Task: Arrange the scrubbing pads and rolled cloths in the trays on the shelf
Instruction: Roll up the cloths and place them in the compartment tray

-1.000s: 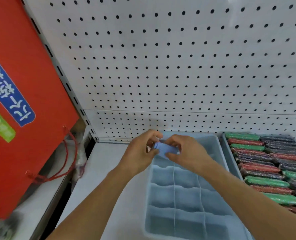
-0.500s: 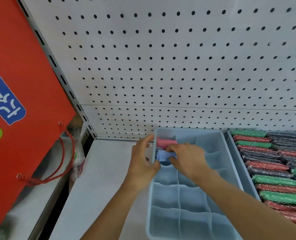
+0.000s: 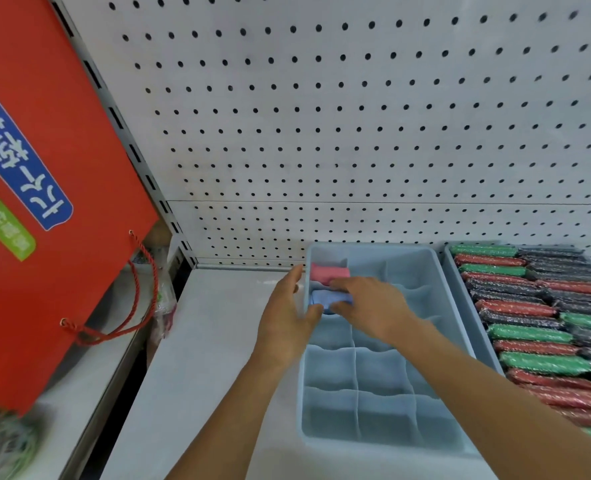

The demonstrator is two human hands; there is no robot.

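Head view: your divided tray (image 3: pixel 449 327) runs lengthwise away from you on the shelf (image 3: pixel 211 341), its near cells open. A second tray (image 3: pixel 460 292) of scrubbing pads (image 3: pixel 529 334) sits touching its right wall. Pink rolled cloth (image 3: pixel 328 273) lies crosswise in the far-left cell. Your right hand (image 3: pixel 373 306) pinches the blue rolled cloth (image 3: pixel 325 298), crosswise, in the next cell; your left hand (image 3: pixel 287 317), fingers spread, braces the tray's left rim.

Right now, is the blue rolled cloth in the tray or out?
In. The blue rolled cloth sits in the divided tray, behind it the pink roll, under the right hand.
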